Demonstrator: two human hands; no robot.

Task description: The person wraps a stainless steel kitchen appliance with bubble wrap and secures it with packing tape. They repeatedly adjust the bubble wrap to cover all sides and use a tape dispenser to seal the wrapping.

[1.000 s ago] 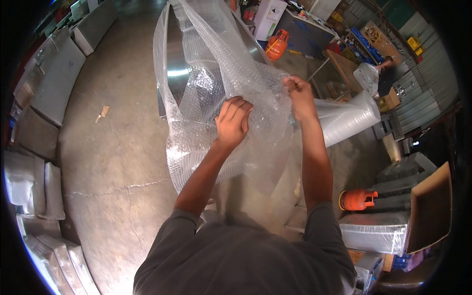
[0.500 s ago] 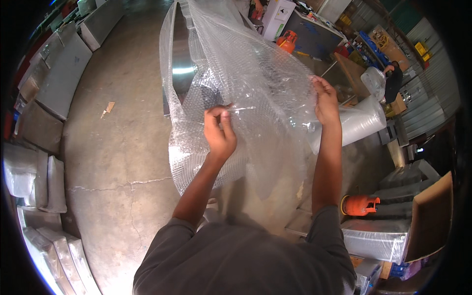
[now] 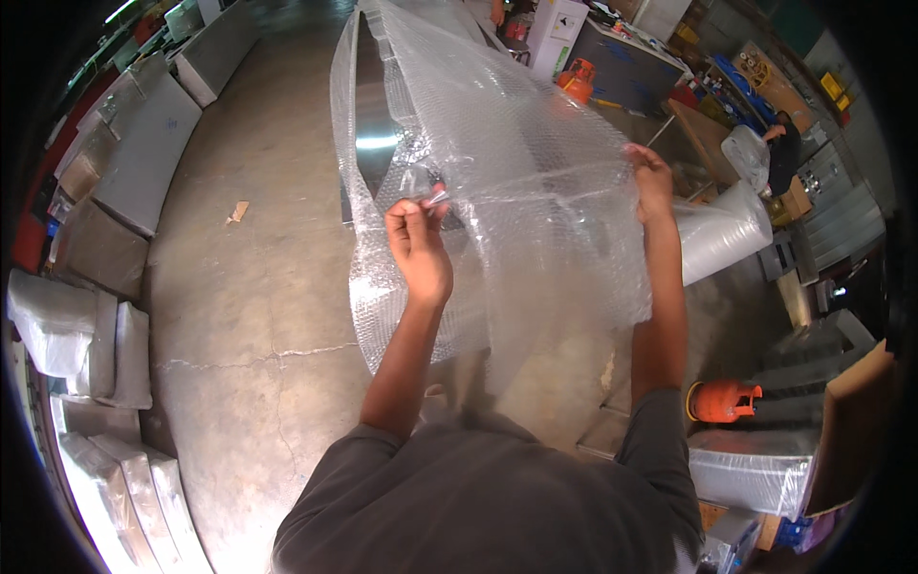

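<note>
A large clear sheet of bubble wrap (image 3: 507,134) spreads out before me, partly over a shiny metal panel (image 3: 373,115). My left hand (image 3: 419,244) is closed, thumb and fingers pinching a gathered bit of the bubble wrap. Off to the right, my right hand (image 3: 654,187) grips the sheet's edge between its fingertips. The wrap is stretched between both hands, with a crease running across, and its loose near part hangs below them. Behind my right forearm lies a thick roll of bubble wrap (image 3: 722,234).
Orange gas cylinders stand at the right (image 3: 724,401) and farther back (image 3: 578,80). Wrapped panels (image 3: 57,330) line the left side. A cardboard sheet (image 3: 856,421) stands at lower right. A person in dark clothing (image 3: 786,153) is at the far right. A cardboard scrap (image 3: 238,210) lies on the concrete floor.
The wrap between my hands has been drawn tauter, and its near part now hangs in front of my right forearm. My left hand has turned more upright. The whole view has shifted slightly.
</note>
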